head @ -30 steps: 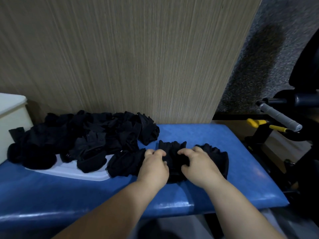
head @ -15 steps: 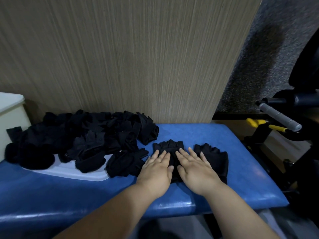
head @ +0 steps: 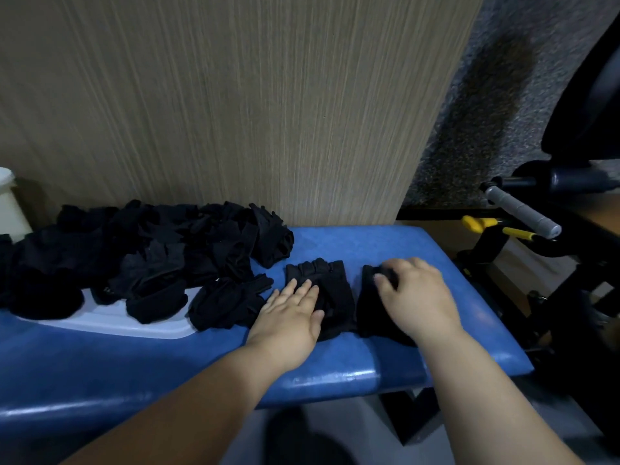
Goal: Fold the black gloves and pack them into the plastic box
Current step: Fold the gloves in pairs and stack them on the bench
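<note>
Two black fingerless gloves lie side by side on the blue padded bench (head: 335,370). My left hand (head: 292,313) rests flat with straight fingers on the left glove (head: 332,280). My right hand (head: 416,293) lies on the right glove (head: 372,313), its fingers curled round the glove's finger end. A heap of black gloves (head: 144,260) sits to the left, partly on a white lid (head: 110,320). A white plastic box (head: 10,206) shows at the far left edge, mostly out of view.
A wood-grain panel (head: 235,112) stands right behind the bench. To the right is black exercise equipment with a grey handle (head: 523,209) and yellow parts (head: 496,226). The bench's front edge runs just below my wrists.
My right hand has left the middle glove and moved right onto the other glove, curling its fingers on it. My left hand stays flat on the middle glove.
</note>
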